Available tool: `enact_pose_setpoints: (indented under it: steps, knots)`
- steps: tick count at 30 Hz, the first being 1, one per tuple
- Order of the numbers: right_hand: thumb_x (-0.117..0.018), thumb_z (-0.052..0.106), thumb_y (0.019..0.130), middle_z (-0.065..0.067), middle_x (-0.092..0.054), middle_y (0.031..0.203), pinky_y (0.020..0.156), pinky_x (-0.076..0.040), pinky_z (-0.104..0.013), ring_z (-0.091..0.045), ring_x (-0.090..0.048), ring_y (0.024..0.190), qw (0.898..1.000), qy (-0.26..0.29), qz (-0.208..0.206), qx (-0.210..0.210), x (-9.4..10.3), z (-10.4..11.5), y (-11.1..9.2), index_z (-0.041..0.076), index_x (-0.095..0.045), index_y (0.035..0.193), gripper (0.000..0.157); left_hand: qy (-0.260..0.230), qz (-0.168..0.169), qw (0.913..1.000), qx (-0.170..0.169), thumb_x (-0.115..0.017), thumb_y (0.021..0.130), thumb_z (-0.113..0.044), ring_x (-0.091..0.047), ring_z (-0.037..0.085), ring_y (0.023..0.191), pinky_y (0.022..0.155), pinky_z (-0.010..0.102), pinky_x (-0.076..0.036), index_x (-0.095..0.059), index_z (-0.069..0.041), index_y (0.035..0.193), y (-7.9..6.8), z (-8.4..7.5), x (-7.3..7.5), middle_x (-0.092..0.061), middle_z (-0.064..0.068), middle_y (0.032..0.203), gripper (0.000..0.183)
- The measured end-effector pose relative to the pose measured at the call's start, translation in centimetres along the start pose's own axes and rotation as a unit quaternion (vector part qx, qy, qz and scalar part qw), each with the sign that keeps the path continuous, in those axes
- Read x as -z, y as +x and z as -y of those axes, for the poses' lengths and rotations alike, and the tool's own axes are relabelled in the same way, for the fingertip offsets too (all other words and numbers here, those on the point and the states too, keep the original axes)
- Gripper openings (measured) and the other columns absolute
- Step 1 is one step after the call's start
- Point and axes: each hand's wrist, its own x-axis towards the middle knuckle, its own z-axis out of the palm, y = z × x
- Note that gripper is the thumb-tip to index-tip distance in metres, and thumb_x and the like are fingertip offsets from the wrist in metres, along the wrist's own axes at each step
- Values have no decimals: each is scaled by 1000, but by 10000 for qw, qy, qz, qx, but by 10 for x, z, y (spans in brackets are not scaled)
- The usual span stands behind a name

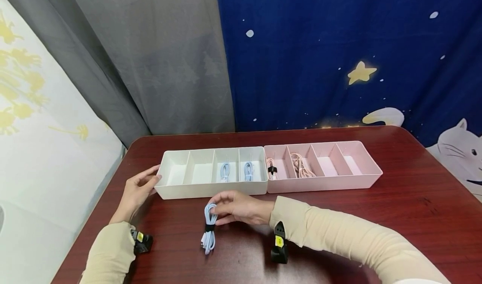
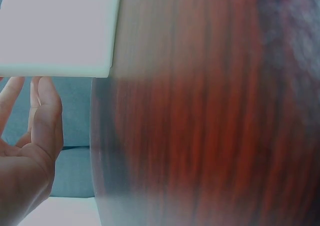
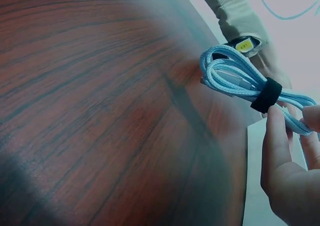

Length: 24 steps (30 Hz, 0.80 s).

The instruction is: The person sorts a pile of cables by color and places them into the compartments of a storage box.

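My right hand (image 1: 238, 208) pinches a coiled light-blue charging cable (image 1: 210, 229) by its upper loop, in front of the white tray. A black strap (image 3: 267, 94) binds the coil around its middle, and its lower end hangs down over the table. At the left end of the white divided tray (image 1: 211, 190), my left hand (image 1: 139, 189) rests its fingertips against the end wall. In the left wrist view those fingers (image 2: 46, 113) are fairly straight along the tray's end. Two blue coiled cables (image 1: 224, 172) lie in the tray's two right compartments.
A pink divided tray (image 1: 320, 184) stands end to end with the white one, on its right. Pink cables (image 1: 300, 167) lie in its two left compartments, one with a black tie. Both sit toward the back of the dark red wooden table (image 1: 180, 250), before curtains (image 1: 180, 66).
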Motion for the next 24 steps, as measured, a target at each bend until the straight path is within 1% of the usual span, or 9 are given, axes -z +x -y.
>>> enact_pose_setpoints:
  steps: [8, 15, 20, 24]
  knots:
    - [-51, -4, 86, -5, -57, 80, 75, -50, -34, -13, -57, 74, 9997, -217, 124, 31, 0, 8, 0, -12, -52, 105, 21, -14, -24, 10000, -8, -58, 85, -36, -54, -2, 79, 65, 18, -49, -47, -9, 130, 1, 0, -1, -56, -10, 88, 54]
    - [-53, -5, 85, -7, -59, 81, 72, -51, -33, -14, -57, 73, 9997, -200, 37, 105, 0, 13, 2, -12, -54, 103, 20, -24, -26, 10000, -9, -58, 85, -36, -55, -2, 78, 65, 18, -49, -47, -9, 130, 1, 1, -1, -57, -11, 88, 54]
    - [-52, -5, 85, -7, -59, 80, 73, -51, -34, -14, -57, 73, 9998, -160, 22, 91, -1, 13, 3, -11, -54, 102, 19, 13, -41, 10000, -22, -58, 85, -36, -54, -1, 79, 65, 19, -49, -47, -9, 129, 1, 1, -1, -57, -8, 90, 53]
    - [-52, -4, 85, -6, -59, 81, 73, -50, -33, -14, -57, 73, 9996, -246, 76, 99, -1, 14, 5, -11, -54, 103, 19, 30, -57, 10000, 0, -58, 85, -36, -54, -2, 79, 65, 19, -49, -47, -9, 130, 1, 1, -1, -56, -5, 91, 53]
